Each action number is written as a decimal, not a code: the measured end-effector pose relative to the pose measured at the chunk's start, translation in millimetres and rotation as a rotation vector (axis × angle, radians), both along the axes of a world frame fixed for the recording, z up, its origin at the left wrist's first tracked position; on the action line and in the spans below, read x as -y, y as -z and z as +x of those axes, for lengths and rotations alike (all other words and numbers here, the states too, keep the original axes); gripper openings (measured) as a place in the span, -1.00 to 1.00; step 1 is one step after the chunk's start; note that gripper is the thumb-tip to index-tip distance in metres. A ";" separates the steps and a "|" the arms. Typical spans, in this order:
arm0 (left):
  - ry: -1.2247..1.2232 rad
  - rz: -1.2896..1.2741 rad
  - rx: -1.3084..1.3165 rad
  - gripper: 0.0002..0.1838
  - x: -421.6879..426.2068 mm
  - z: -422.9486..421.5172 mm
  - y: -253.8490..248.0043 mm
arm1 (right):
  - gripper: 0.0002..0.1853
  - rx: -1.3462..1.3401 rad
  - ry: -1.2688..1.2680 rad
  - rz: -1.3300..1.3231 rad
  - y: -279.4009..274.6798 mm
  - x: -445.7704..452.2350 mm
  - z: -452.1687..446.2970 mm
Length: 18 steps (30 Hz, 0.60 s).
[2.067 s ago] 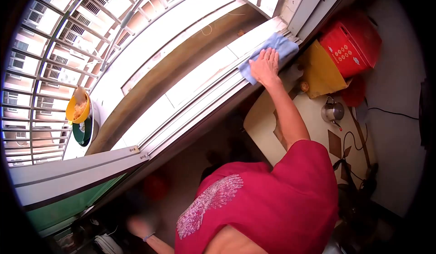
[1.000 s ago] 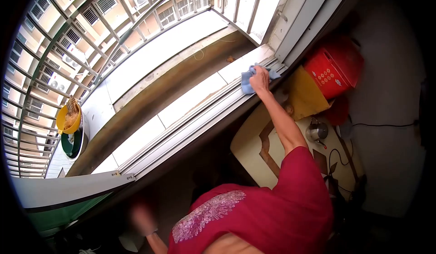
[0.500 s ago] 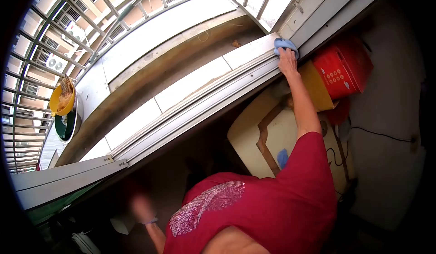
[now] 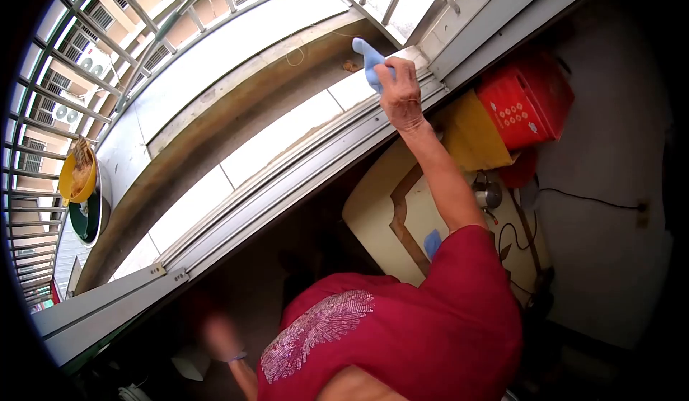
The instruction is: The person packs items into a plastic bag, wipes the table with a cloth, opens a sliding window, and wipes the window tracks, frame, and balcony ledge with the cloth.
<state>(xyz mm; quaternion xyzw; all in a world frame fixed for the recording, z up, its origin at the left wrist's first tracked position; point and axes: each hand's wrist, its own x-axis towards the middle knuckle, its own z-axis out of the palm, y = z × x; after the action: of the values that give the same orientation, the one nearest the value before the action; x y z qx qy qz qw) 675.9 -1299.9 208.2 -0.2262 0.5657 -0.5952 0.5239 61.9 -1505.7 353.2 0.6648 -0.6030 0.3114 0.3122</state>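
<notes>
A light blue cloth (image 4: pixel 371 62) is bunched in my right hand (image 4: pixel 400 94), whose fingers are closed on it. Cloth and hand are over the right part of the white window sill (image 4: pixel 287 132), beside the metal sliding track (image 4: pixel 301 158). One end of the cloth sticks up toward the outer ledge. Low on the left, my left hand (image 4: pixel 222 338) hangs over the dark floor area, with a band at its wrist. It is smeared by motion, so its fingers cannot be made out.
Metal bars (image 4: pixel 108 57) enclose the outer ledge, where a yellow basket (image 4: pixel 77 176) and a green bowl (image 4: pixel 85 218) stand. Right of the window are a red box (image 4: pixel 520 107), a yellow box (image 4: pixel 474 134), a kettle (image 4: pixel 488 194) and a cream table (image 4: pixel 373 211).
My right hand has moved left from the window frame's corner, and the cloth is now lifted with one end pointing up. The view has shifted slightly.
</notes>
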 end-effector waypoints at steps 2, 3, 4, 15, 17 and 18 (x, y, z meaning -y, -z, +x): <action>-0.007 0.004 -0.049 -0.77 0.4 -4.7 -1.2 | -0.88 -0.200 0.175 -0.005 10.2 -10.9 -40.3; -0.010 0.004 -0.071 -0.75 0.0 -7.2 -2.3 | -0.91 -0.175 0.309 0.176 29.0 -17.7 -64.1; -0.016 0.007 -0.092 -0.73 -0.2 -10.1 -3.5 | -0.92 -0.149 0.439 0.358 51.5 -23.1 -85.1; 0.053 -0.041 -0.100 -0.61 -0.1 -4.5 14.7 | -0.66 0.421 0.586 0.589 68.1 6.2 -93.9; 0.036 -0.050 -0.109 -0.61 -2.0 4.3 28.7 | -0.70 0.366 0.341 0.484 67.8 13.3 -50.2; 0.026 -0.053 -0.109 -0.61 -4.1 10.5 36.9 | -0.72 0.323 0.225 0.406 61.1 11.6 -33.4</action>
<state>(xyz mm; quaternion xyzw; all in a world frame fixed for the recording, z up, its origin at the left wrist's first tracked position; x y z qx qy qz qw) 686.4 -1295.8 171.2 -0.2649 0.5802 -0.6035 0.4785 28.5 -1517.3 292.0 0.5845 -0.7648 0.2496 0.1050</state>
